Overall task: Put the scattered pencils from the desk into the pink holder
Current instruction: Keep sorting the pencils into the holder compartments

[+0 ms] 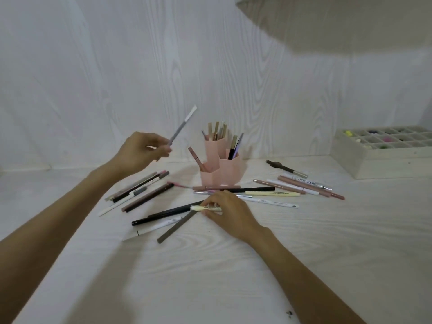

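The left hand (140, 152) is gripping a grey pencil (182, 126) aloft, left of the pink holder (219, 169); the right hand (228, 210) is pinching a cream pencil (205, 208) lying on the tabletop (210, 277).

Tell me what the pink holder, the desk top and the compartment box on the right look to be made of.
Pink holder: probably moulded plastic, matte; uniform pale colour, crisp flat facets, thin walls.
Desk top: whitewashed wood or a wood-print laminate; grey grain swirls show, but I cannot tell which.
Compartment box: looks like pale painted wood; thick walls and dividers, faint grain on its side.
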### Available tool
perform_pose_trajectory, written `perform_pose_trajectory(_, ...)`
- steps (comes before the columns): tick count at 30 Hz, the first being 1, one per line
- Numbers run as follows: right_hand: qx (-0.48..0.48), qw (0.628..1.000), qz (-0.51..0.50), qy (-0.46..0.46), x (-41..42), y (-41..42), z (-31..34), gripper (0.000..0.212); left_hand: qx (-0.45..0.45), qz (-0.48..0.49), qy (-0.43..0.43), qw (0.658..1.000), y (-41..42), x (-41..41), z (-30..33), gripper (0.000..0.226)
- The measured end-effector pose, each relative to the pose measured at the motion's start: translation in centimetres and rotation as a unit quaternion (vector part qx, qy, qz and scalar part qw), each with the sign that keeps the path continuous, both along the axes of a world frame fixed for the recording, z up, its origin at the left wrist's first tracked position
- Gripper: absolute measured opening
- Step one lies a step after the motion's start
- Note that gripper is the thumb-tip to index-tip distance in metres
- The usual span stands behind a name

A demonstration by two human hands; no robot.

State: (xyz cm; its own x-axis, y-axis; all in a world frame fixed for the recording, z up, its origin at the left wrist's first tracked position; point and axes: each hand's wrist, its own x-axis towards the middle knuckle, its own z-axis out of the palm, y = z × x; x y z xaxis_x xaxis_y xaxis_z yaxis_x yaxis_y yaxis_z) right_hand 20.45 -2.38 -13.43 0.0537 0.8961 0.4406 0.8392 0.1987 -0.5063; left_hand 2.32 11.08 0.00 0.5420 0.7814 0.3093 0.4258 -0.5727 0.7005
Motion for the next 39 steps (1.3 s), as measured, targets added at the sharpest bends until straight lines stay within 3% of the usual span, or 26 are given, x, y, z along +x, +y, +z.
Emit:
perform_pose_trajectory(3,0.000,1.000,-0.001,0.000,0.1,-0.2,0.1,0.014,-0.163,-0.035,-0.169,0.971,-1.3,3.2,-0.1,0.020)
perform_pose_trajectory(7,0.005,1.000,-0.003,0.004,0.0,-0.4,0.1,0.013,-0.204,-0.025,-0.250,0.946,-2.0,6.9,-1.2,0.018)
perform_pose_trajectory(10,0.009,1.000,-0.004,0.011,-0.1,-0.4,0.0,0.012,-0.173,0.017,-0.245,0.954,-1.2,8.5,-1.5,0.012)
perform_pose_trajectory(15,0.017,1.000,-0.003,0.014,0.1,-0.2,-0.2,0.012,-0.131,0.085,-0.176,0.972,1.7,9.1,-0.5,0.023)
perform_pose_trajectory(21,0.025,1.000,0.002,0.014,0.3,0.2,-0.3,0.014,-0.084,0.054,-0.026,0.995,2.9,10.5,-0.3,0.014)
perform_pose_trajectory(25,0.030,1.000,0.002,0.008,0.3,0.3,-0.4,0.017,-0.052,0.042,0.041,0.997,3.1,11.5,-0.1,0.019)
perform_pose_trajectory(30,0.036,0.999,0.002,0.009,0.3,0.3,-0.4,0.019,0.019,0.092,0.038,0.995,3.5,12.3,0.2,0.029)
perform_pose_trajectory(33,0.039,0.999,0.005,0.009,0.3,0.2,-0.3,0.018,0.057,0.122,-0.043,0.990,3.2,12.4,0.5,0.027)
perform_pose_trajectory(39,0.036,0.999,0.004,0.005,0.3,0.2,-0.3,0.019,0.005,0.072,-0.106,0.992,2.9,12.8,0.3,0.023)
